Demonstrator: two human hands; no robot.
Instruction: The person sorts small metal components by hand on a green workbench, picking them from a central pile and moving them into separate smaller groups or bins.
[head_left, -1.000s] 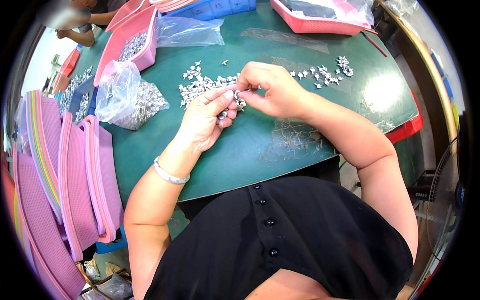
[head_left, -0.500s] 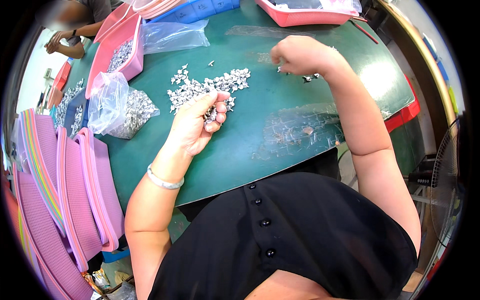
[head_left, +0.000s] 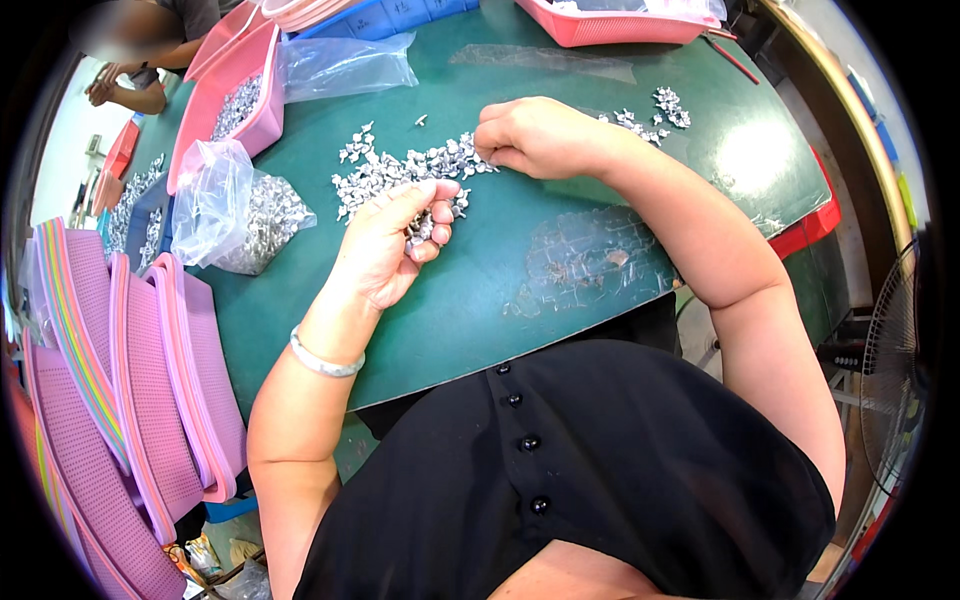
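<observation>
The left hand (head_left: 388, 240) is curled palm-up around a few small grey metal parts (head_left: 418, 230), its thumb laid toward the index finger. The right hand (head_left: 540, 138) is bent palm-down, its fingers drawn together; their tips are turned away, so whether they pinch a part I cannot tell.

The main pile (head_left: 385, 178) of like parts lies loose on the green bench (head_left: 430, 340), just beyond the left hand and to the left of the right one. Its long axis slants from near left to far right, and the right hand's fingertips are at that far right end. The left hand is nearer the pile's middle and covers part of its near edge.

A lone part (head_left: 421, 121) lies apart, beyond the pile. A smaller cluster (head_left: 672, 107) sits to the right, past the right forearm, which may hide some of it. On the left, a clear bag (head_left: 280, 225) full of parts slumps near a pink basket (head_left: 262, 120) that holds more. A flat plastic bag (head_left: 350, 68) lies beside that basket. Farther out are a blue crate (head_left: 405, 17), a second pink basket (head_left: 615, 30) and, lower left, stacked purple baskets (head_left: 203, 350).
</observation>
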